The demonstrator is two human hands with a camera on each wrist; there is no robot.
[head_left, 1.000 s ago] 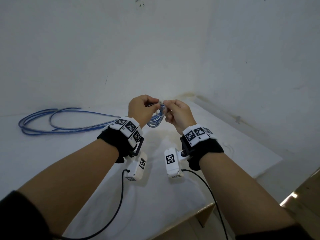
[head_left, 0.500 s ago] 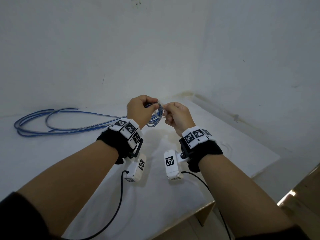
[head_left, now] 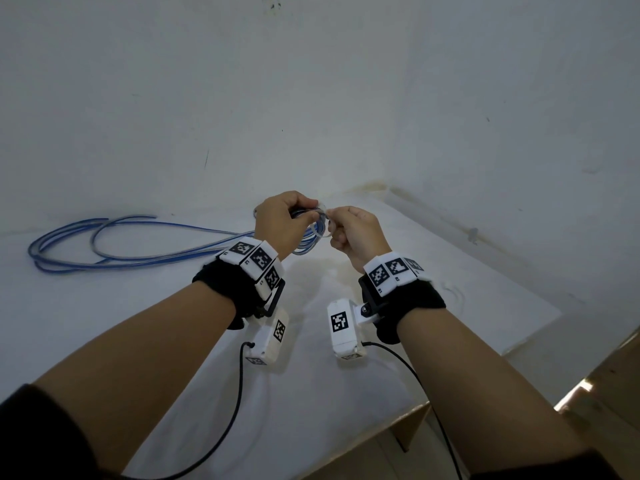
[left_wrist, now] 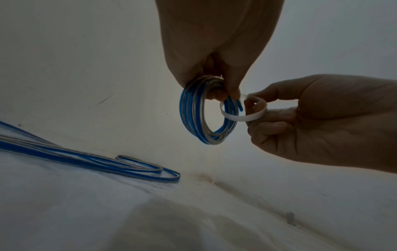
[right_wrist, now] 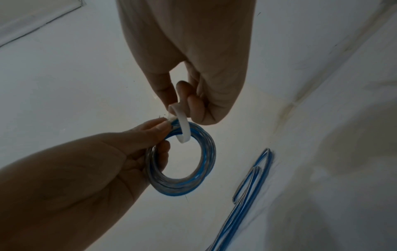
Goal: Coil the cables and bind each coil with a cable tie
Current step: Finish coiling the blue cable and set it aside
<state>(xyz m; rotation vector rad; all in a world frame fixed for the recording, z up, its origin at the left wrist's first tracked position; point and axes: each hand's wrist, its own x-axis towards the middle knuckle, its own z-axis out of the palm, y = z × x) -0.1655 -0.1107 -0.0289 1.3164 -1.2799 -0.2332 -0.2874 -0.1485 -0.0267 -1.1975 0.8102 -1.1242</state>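
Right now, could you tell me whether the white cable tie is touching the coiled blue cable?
Touching. The right wrist view shows the white cable tie looped through the coiled blue cable, lying across its strands, pinched by the right hand.

left hand (head_left: 281,220): raised, fingers curled, pinching | right hand (head_left: 356,233): raised, fingers curled, pinching

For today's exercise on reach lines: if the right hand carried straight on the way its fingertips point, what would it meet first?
Probably the coil, gripped by the left hand. The right hand pinches the tie, already looped through the coil, so hardly any gap remains, though depth is hard to judge.
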